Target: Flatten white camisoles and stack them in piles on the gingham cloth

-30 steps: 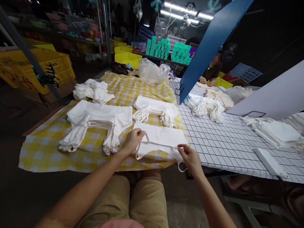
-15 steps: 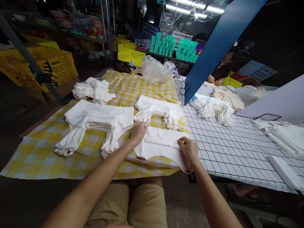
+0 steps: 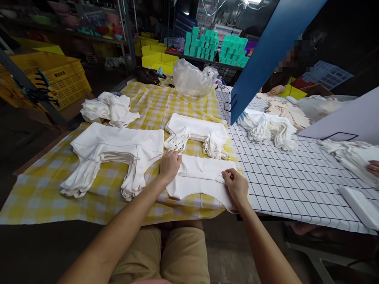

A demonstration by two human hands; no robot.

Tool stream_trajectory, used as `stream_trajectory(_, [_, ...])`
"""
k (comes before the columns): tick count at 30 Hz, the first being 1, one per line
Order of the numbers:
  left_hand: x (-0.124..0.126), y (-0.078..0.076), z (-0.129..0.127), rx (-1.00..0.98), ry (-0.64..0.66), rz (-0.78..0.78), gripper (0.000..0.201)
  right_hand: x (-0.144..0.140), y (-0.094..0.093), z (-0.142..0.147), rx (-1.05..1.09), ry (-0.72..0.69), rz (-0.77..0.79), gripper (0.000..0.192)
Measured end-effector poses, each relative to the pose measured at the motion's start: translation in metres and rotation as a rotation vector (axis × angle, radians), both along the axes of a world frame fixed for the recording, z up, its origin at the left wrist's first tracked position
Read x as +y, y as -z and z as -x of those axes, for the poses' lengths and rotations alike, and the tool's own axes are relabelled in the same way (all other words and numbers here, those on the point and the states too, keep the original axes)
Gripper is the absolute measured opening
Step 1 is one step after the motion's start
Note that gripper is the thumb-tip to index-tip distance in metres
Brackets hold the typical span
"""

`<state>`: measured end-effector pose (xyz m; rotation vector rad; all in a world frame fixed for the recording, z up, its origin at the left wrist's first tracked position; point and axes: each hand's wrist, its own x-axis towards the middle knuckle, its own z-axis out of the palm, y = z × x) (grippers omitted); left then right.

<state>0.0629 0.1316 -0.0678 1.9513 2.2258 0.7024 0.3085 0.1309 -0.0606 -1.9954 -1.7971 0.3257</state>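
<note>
The garment (image 3: 197, 187) lies flat in the lower middle of the frame, white, its upper part doubled into a band across it. The left hand (image 3: 171, 167) rests on its upper left corner, fingers bent close together; whether they grip the cloth cannot be told. The right hand (image 3: 237, 184) is at the right end of the band, thumb and fingertips pinched together on the cloth.

Just above the garment is a small stack (image 3: 197, 124) of white pieces with straps bunched at its lower side. A larger stack (image 3: 118, 136) spreads left of centre, with a loose white heap (image 3: 111, 110) above it. All lie on a yellow checked cloth (image 3: 97, 211), which meets a white gridded cloth (image 3: 266, 179) at right.

A clear bag (image 3: 189, 81) sits at upper centre, beside a blue panel (image 3: 266, 59) that leans toward the upper right. At the right edge, another person's hand (image 3: 374, 167) touches more white fabric (image 3: 352, 157).
</note>
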Motion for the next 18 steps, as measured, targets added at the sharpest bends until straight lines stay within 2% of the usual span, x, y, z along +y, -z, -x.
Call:
stream_trajectory(9, [0.0003, 0.0020, 0.0007, 0.016, 0.003, -0.022, 0.023, -0.0008, 0.0022, -0.0019, 0.106, 0.004, -0.054, 0.035])
stream_trajectory(18, [0.0011, -0.0029, 0.0026, -0.107, -0.016, -0.027, 0.023, 0.0001, 0.0025, -0.0036, 0.226, 0.005, -0.100, 0.038])
